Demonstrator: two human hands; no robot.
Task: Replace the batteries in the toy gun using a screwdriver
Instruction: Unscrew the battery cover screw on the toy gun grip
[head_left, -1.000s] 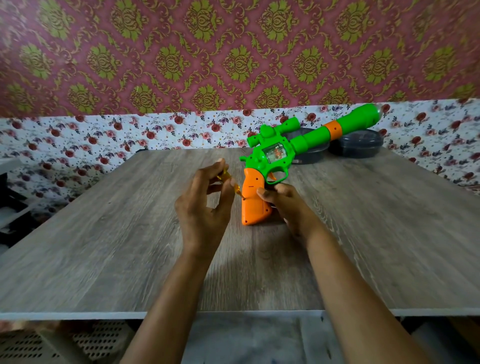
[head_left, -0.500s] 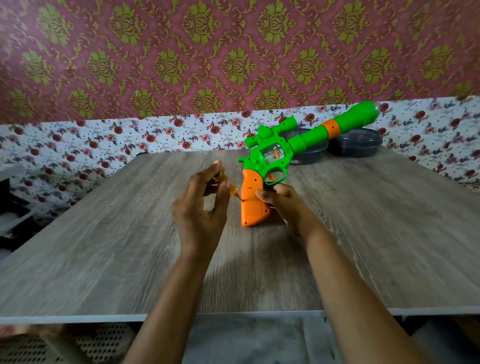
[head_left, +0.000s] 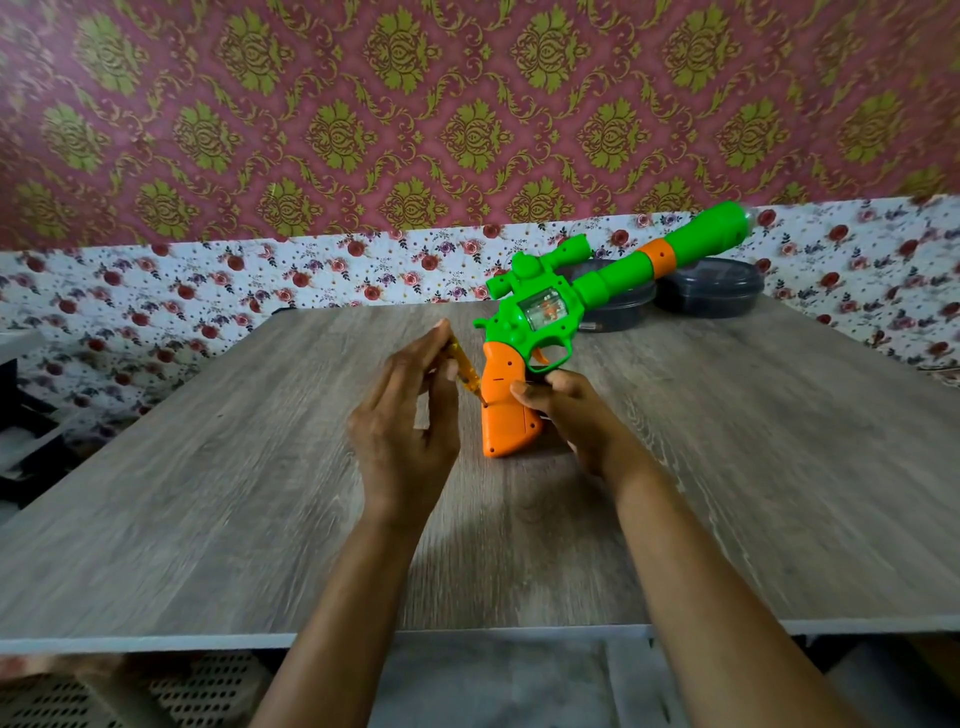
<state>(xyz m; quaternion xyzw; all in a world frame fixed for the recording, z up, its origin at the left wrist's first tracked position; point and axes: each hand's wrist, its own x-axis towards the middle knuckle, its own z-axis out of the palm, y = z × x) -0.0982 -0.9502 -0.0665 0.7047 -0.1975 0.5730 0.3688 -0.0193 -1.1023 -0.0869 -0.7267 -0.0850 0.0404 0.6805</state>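
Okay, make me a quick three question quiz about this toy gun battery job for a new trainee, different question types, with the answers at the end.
1. True or false: the toy gun lies flat on the table.
2. Multiple choice: the yellow screwdriver is held by A) the left hand, B) the right hand, C) neither.
3. Fill in: the screwdriver tip meets the gun's orange ____.

Key:
1. False; it stands on the butt of its grip, barrel angled up to the right.
2. A; the right hand steadies the grip.
3. grip, on its left edge.
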